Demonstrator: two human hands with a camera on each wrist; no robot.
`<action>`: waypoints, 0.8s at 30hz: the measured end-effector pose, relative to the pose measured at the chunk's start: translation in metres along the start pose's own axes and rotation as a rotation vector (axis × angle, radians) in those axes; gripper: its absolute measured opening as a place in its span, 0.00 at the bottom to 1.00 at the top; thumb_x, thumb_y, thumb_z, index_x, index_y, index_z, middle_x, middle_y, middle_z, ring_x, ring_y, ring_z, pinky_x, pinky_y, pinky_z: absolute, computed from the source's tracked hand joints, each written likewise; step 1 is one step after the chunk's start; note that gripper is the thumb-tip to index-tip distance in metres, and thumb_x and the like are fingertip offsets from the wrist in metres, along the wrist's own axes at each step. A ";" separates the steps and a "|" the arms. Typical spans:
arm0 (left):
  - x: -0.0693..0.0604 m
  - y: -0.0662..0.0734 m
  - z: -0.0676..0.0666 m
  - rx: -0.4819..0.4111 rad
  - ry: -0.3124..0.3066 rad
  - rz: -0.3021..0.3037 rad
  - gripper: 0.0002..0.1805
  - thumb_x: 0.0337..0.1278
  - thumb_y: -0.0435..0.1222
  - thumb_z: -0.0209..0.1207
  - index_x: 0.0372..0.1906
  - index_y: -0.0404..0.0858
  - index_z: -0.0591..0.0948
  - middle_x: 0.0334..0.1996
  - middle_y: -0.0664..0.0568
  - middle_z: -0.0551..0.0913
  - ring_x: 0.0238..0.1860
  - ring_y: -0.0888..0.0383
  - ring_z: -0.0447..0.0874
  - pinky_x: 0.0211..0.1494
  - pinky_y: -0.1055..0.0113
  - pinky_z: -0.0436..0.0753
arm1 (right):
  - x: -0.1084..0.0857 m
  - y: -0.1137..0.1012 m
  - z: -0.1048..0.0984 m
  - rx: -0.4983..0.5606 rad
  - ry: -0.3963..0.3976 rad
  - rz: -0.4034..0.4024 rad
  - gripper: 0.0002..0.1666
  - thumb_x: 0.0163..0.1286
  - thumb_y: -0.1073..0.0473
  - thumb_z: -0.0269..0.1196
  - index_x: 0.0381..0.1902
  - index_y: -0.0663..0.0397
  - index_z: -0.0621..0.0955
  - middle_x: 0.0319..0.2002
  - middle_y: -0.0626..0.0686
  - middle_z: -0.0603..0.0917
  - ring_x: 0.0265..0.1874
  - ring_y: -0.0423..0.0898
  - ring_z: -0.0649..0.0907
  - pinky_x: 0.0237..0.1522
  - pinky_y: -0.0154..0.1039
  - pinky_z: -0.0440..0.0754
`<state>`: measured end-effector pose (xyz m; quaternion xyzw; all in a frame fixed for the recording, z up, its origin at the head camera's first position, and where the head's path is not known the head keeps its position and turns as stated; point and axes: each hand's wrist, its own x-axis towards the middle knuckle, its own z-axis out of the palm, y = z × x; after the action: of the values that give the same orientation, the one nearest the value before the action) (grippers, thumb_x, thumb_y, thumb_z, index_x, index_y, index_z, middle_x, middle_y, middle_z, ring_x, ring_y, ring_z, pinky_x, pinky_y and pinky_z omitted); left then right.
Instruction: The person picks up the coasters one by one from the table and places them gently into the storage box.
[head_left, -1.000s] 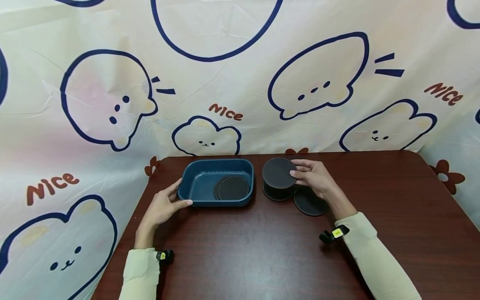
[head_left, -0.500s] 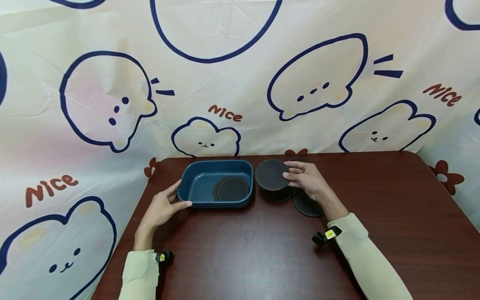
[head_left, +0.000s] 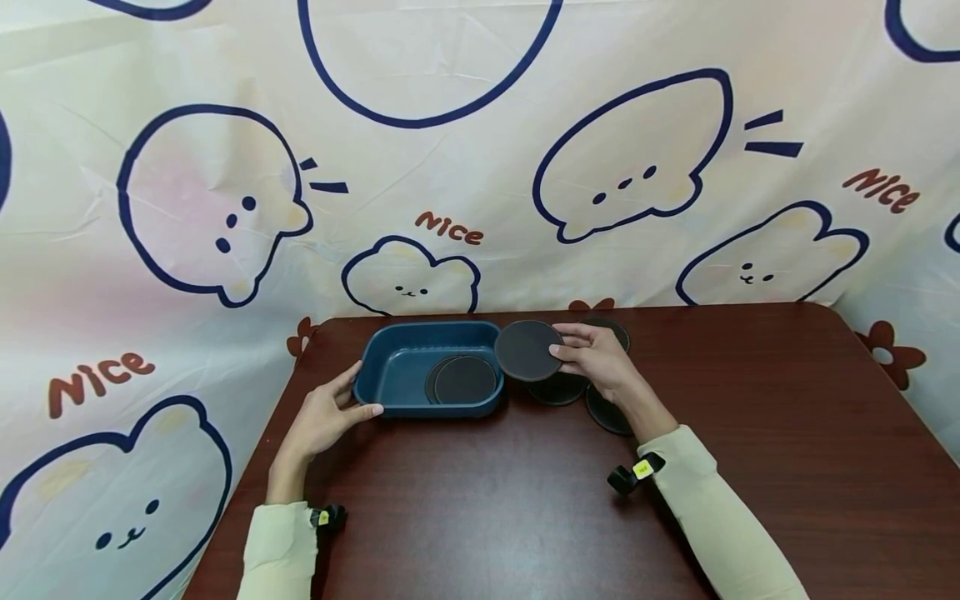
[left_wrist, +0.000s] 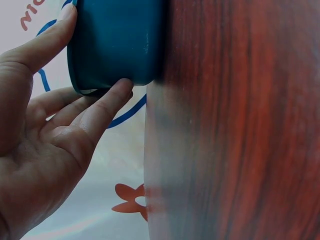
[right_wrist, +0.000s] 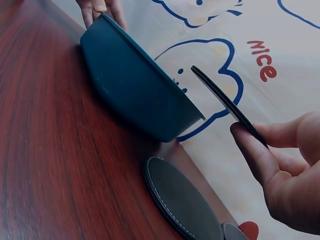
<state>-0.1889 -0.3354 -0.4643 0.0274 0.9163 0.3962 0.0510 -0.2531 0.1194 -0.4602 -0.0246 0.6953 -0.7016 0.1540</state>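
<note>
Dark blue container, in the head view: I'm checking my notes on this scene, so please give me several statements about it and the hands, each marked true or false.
1. The right hand pinches a thin dark-grey round disc. True.
2. The dark blue rounded-rectangular container has nothing in it. False: overlapping dark round discs lie inside.
3. The left hand grips the container's left end. True.
4. Other dark round discs lie on the brown wood-grain table, right of the container. True.
5. The pinched disc lies flat on the table. False: it is held above it.
</note>
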 end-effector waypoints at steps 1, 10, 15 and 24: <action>0.000 0.000 0.000 0.000 0.000 -0.002 0.51 0.70 0.43 0.71 0.87 0.38 0.55 0.78 0.29 0.69 0.73 0.33 0.77 0.70 0.39 0.80 | 0.000 0.000 0.001 -0.003 0.000 0.001 0.34 0.80 0.65 0.64 0.80 0.56 0.71 0.74 0.70 0.75 0.47 0.35 0.90 0.51 0.32 0.90; 0.000 0.000 -0.002 0.002 0.000 0.015 0.51 0.69 0.45 0.72 0.87 0.38 0.55 0.77 0.29 0.70 0.73 0.32 0.78 0.70 0.38 0.79 | 0.005 -0.004 0.013 -0.013 -0.014 0.005 0.33 0.79 0.63 0.66 0.79 0.54 0.73 0.71 0.68 0.79 0.43 0.36 0.92 0.51 0.35 0.91; 0.001 0.000 -0.002 0.008 0.000 0.018 0.51 0.69 0.44 0.72 0.87 0.38 0.56 0.77 0.29 0.71 0.73 0.32 0.78 0.71 0.38 0.79 | 0.009 -0.003 0.019 -0.009 -0.021 0.012 0.33 0.79 0.65 0.65 0.79 0.54 0.73 0.70 0.68 0.80 0.42 0.37 0.92 0.51 0.36 0.91; 0.000 -0.001 -0.001 -0.002 -0.002 0.018 0.51 0.69 0.43 0.72 0.87 0.37 0.55 0.76 0.28 0.71 0.73 0.33 0.78 0.71 0.38 0.78 | 0.015 0.000 0.034 0.001 -0.056 0.010 0.34 0.80 0.67 0.63 0.80 0.57 0.71 0.70 0.68 0.80 0.44 0.38 0.92 0.57 0.42 0.90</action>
<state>-0.1891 -0.3370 -0.4647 0.0359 0.9156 0.3975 0.0485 -0.2589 0.0830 -0.4620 -0.0409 0.6904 -0.7002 0.1770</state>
